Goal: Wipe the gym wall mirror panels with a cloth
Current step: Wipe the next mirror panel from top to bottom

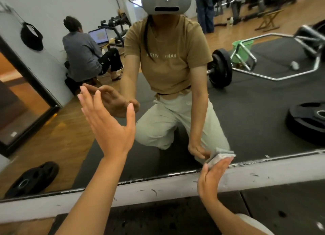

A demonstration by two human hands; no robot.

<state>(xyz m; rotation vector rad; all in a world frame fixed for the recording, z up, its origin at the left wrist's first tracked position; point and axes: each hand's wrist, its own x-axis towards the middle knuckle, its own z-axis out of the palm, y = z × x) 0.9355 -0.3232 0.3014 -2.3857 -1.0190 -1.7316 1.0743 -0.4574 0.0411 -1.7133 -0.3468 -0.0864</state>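
Right hand [211,178] presses the grey cloth [219,157] flat-fingered at the mirror's [246,111] bottom edge, so unwiped glass lies above it, while the left hand [107,124] is spread open, holding nothing.

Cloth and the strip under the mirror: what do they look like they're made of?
Cloth: soft grey fabric, matte and folded, possibly microfibre; the weave is too blurred to tell. The right hand presses it against the mirror, which is glossy glass giving a clear reflection. Strip: a painted grey ledge, matte, with dark scuffs and chipped edges; the material under the paint is unclear.
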